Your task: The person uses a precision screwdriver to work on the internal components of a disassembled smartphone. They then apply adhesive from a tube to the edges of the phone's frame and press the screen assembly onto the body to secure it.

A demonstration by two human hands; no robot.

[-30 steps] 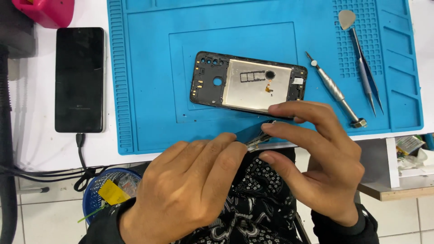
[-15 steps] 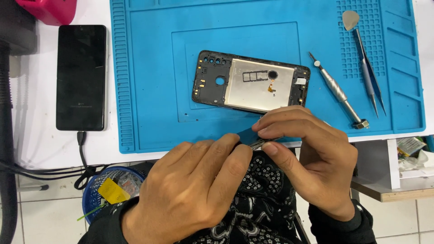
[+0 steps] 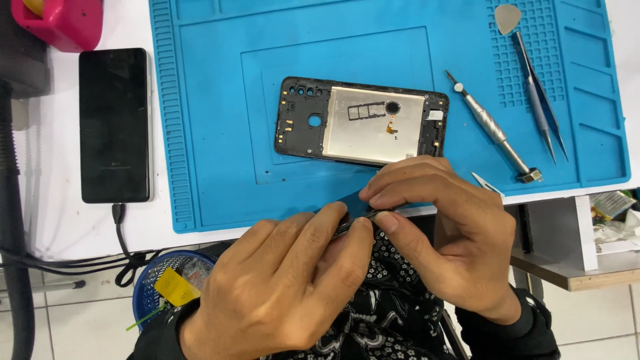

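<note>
Where the fingertips meet at the mat's near edge, one thin flat dark part [image 3: 357, 215], mostly hidden, is pinched by left hand [image 3: 280, 287] and right hand [image 3: 453, 233], both curled closed. At 12 o'clock: one black phone frame [image 3: 363, 123], metal plate inside, on ribbed blue mat [image 3: 213, 120]. At 2 o'clock: one steel screwdriver [image 3: 493, 130], one pair of tweezers [image 3: 537, 93]. At 10 o'clock: one glossy black phone [image 3: 115, 123].

Matt rubbery mat [image 3: 220, 120], metal screwdriver [image 3: 492, 128]

A black phone [image 3: 114, 125] lies screen-up, its rectangular screen dark, on the white worktop [image 3: 47, 220] near its left edge.
</note>
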